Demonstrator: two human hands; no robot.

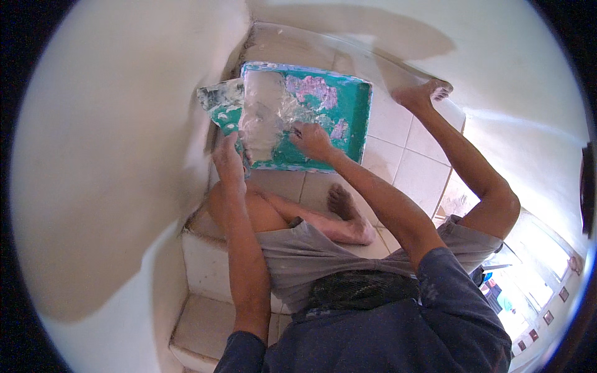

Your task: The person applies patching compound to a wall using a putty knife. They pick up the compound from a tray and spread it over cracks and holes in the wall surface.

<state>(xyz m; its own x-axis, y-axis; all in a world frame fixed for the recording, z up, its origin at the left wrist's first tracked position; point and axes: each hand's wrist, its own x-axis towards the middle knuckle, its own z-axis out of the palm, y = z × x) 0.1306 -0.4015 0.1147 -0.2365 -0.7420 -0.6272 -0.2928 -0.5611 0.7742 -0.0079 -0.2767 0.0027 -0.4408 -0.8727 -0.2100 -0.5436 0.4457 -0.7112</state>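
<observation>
"What's around the tray?"

"The green tray point(356, 127) lies in front of the person, smeared with pale paste point(264, 118) and pinkish patches. A folded leg point(317, 224) lies just on the near side, its bare foot close to the rim; the other leg point(469, 158) bends out to the right."

"And the hands?"

"The left hand point(230, 165) is closed around a paste-smeared, green-faced scraper point(225, 116), whose broad blade is at the tray's left edge; I can't tell whether they touch. The right hand point(313, 142) is curled over the tray's middle, fingers bent; whether it grips anything, I can't tell."

"Does anything crowd the spot?"

"The left wall point(124, 124) rises close beside the scraper; another wall point(522, 43) curves round the far side."

"What's the surface?"

"Pale floor tiles point(388, 155) with visible joints. Steps point(208, 323) descend at lower left. At lower right, a bright room shows small picture frames point(564, 294) on its wall."
</observation>
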